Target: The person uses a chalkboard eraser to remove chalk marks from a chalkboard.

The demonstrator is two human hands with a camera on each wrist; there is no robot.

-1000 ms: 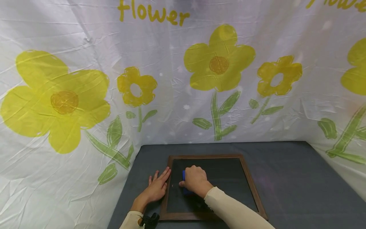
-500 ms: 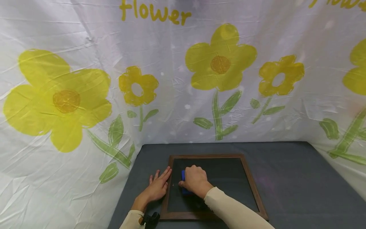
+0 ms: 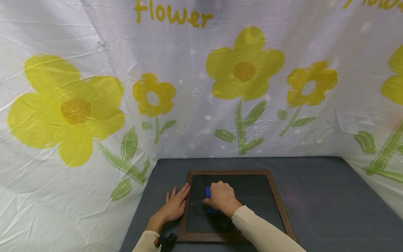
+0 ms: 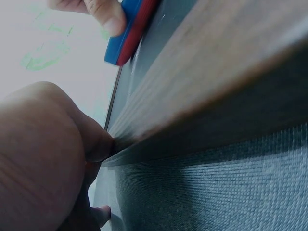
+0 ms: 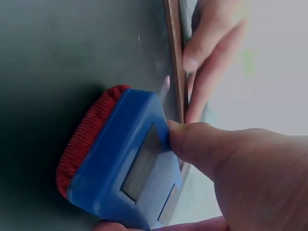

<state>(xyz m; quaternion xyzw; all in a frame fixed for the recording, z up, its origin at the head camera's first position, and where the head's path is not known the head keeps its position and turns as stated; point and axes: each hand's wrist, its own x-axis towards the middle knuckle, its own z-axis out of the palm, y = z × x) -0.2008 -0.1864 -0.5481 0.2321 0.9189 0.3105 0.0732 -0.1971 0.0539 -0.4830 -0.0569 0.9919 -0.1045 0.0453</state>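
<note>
A framed chalkboard (image 3: 252, 197) lies on the dark table, its brown wooden rim (image 3: 228, 172) all round. My right hand (image 3: 223, 197) grips a blue chalkboard eraser (image 5: 103, 161) over the board's left half. In the right wrist view the eraser's red ribbed pad (image 5: 86, 139) faces the board surface, with the thumb on one side of the blue body and a finger at the lower edge. My left hand (image 3: 174, 208) rests against the left side of the rim, fingers stretched out. Small pale marks show on the board near that side.
Grey cloth covers the table (image 3: 318, 203), which extends to the right of the board. Behind and on both sides hangs a white curtain (image 3: 189, 140) printed with yellow flowers. A black strap (image 3: 167, 240) sits at the left wrist.
My right hand has slid a little to the right with the eraser over the board in the last half second. The left hand keeps its place at the rim.
</note>
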